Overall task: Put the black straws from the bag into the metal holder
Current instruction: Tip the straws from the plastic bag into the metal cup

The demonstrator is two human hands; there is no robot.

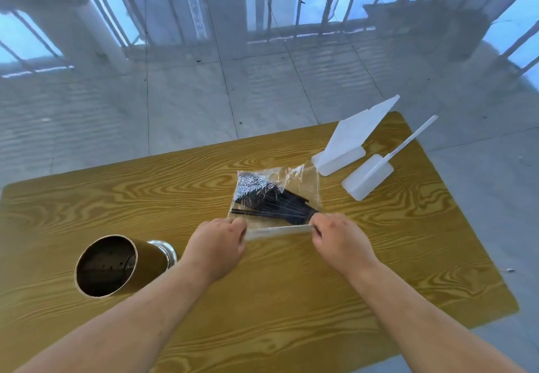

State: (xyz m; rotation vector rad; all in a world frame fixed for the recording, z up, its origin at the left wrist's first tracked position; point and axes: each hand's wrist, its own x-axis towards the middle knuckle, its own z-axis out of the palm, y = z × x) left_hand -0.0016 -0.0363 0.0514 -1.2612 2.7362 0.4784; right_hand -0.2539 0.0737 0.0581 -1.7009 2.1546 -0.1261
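Pinching the near edge of the clear bag (274, 194) in the head view, left hand (217, 245) clamped on its left corner, right hand (342, 243) clamped on its right corner, stretching the sealed strip taut between them. Lying inside the film on the wooden table (262, 314), fanned out and pointing toward the near-right: the black straws (277, 205), none out yet. Standing open-mouthed and empty just left of the left forearm: the metal holder (112, 264). Sitting well apart at the far right: two white plastic bottles (354, 165). Judging the risks: tearing the strip unevenly and spilling straws across the table or off its edge; swinging the left elbow and tipping the holder; crushing thin straws through the film.
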